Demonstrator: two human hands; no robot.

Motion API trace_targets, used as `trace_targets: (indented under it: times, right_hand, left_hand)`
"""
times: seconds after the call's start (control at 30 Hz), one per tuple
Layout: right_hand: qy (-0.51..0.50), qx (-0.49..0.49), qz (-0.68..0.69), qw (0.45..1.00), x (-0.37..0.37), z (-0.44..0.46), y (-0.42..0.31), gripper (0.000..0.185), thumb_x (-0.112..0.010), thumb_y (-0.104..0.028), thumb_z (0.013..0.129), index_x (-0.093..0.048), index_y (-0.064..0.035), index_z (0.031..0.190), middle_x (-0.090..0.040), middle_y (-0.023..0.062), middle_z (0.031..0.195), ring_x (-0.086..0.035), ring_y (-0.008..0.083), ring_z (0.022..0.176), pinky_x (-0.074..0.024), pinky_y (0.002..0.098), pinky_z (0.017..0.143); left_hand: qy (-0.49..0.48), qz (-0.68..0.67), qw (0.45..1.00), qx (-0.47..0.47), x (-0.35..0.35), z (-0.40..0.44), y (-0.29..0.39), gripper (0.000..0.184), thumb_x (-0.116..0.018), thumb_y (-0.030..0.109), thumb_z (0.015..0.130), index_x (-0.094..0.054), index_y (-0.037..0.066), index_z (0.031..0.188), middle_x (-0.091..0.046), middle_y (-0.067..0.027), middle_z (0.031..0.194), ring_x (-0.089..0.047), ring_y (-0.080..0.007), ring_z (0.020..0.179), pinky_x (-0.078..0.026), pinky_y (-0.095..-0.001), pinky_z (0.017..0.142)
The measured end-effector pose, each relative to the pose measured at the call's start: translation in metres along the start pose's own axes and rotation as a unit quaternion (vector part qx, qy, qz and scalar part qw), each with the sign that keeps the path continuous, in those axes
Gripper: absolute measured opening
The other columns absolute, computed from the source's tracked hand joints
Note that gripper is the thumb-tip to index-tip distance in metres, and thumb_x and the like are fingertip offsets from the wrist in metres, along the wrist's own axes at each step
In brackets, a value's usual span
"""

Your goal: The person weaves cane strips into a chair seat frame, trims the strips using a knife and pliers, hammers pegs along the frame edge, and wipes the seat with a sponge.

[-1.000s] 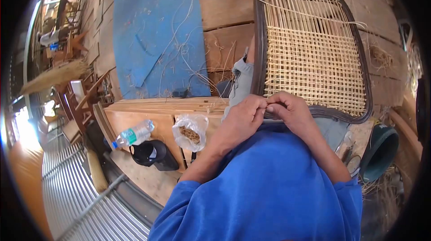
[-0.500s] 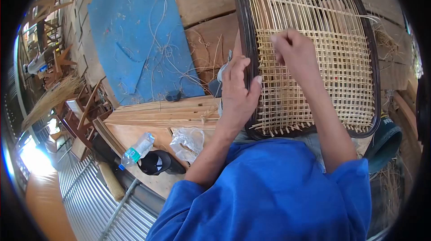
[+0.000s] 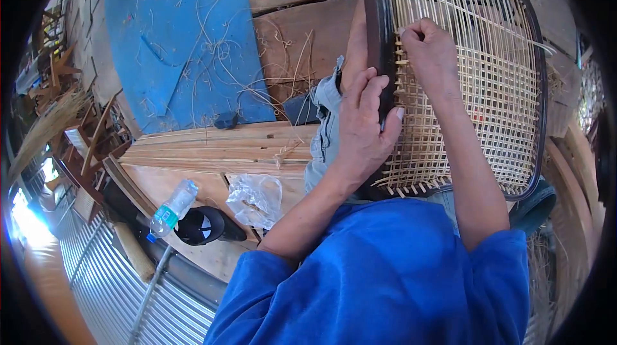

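A dark-framed panel with a woven cane mesh [image 3: 495, 97] lies tilted across my lap, its left edge raised. The lower part of the mesh is closely woven, while mostly lengthwise strands run through the upper part. My left hand [image 3: 366, 123] grips the dark frame [image 3: 380, 43] along its left side, fingers against the outer face and thumb over the edge by the mesh. Above it, my right hand [image 3: 429, 56] is closed in a pinch at the mesh's left border; what is between its fingertips is hidden. A long loose cane strand [image 3: 463, 8] crosses the upper mesh diagonally.
To the left, a blue sheet [image 3: 186, 30] holds scattered cane scraps. Nearer are wooden strips [image 3: 225, 146], a plastic bag [image 3: 254, 198], a water bottle [image 3: 173, 209] and a black cap [image 3: 209, 226]. A wooden mallet-like piece [image 3: 134, 252] lies by corrugated metal.
The panel has shifted right in view and its left edge has tipped up. My right hand has moved up to the mesh's left border; my left hand stays on the frame.
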State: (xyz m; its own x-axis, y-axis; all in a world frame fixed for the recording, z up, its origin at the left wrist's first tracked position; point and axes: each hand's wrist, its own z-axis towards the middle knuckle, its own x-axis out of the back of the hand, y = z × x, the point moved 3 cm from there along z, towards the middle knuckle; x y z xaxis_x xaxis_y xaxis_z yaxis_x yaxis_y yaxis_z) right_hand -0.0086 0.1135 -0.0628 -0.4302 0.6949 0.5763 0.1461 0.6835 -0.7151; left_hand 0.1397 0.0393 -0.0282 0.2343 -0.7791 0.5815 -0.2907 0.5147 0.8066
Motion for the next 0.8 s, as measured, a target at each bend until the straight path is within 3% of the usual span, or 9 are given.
trace_targets:
  times: [0.3, 0.4, 0.63, 0.8]
  right_hand:
    - [-0.019, -0.038, 0.031, 0.999, -0.001, 0.001, 0.002, 0.018, -0.060, -0.018, 0.082, -0.064, 0.0002, 0.082, -0.062, 0.0078, 0.065, -0.056, 0.0119, 0.056, -0.0457, 0.0277, 0.055]
    - [-0.012, -0.011, 0.079, 0.997, 0.000, 0.000, 0.007, 0.018, -0.059, -0.016, 0.082, -0.065, 0.0002, 0.084, -0.061, 0.0071, 0.065, -0.054, 0.0102, 0.055, -0.0449, 0.0268, 0.054]
    - [0.054, 0.016, -0.005, 0.998, -0.005, -0.012, -0.006, 0.017, -0.057, -0.015, 0.081, -0.063, 0.0004, 0.084, -0.061, 0.0099, 0.064, -0.056, 0.0147, 0.055, -0.0466, 0.0310, 0.055]
    - [0.022, 0.014, -0.067, 0.997, -0.006, -0.009, -0.018, 0.016, -0.055, -0.015, 0.082, -0.060, -0.0007, 0.078, -0.062, 0.0131, 0.065, -0.062, 0.0224, 0.058, -0.0489, 0.0355, 0.058]
  left_hand:
    - [0.030, -0.026, 0.999, -0.009, 0.000, 0.000, -0.002, 0.049, -0.064, 0.008, 0.074, -0.047, 0.002, 0.120, -0.044, -0.0223, 0.126, -0.046, -0.0370, 0.116, -0.037, -0.0427, 0.097]
    - [0.031, -0.035, 0.999, -0.002, 0.001, 0.001, -0.003, 0.049, -0.065, 0.008, 0.073, -0.048, 0.003, 0.119, -0.045, -0.0214, 0.125, -0.046, -0.0363, 0.115, -0.038, -0.0422, 0.096]
    - [0.036, -0.035, 0.999, -0.008, 0.001, 0.001, -0.004, 0.052, -0.067, 0.007, 0.072, -0.048, 0.004, 0.120, -0.045, -0.0208, 0.125, -0.046, -0.0360, 0.115, -0.037, -0.0419, 0.096]
    - [0.037, -0.024, 0.999, -0.003, 0.000, 0.002, -0.001, 0.051, -0.067, 0.006, 0.071, -0.049, 0.003, 0.119, -0.045, -0.0211, 0.125, -0.046, -0.0364, 0.116, -0.037, -0.0425, 0.097]
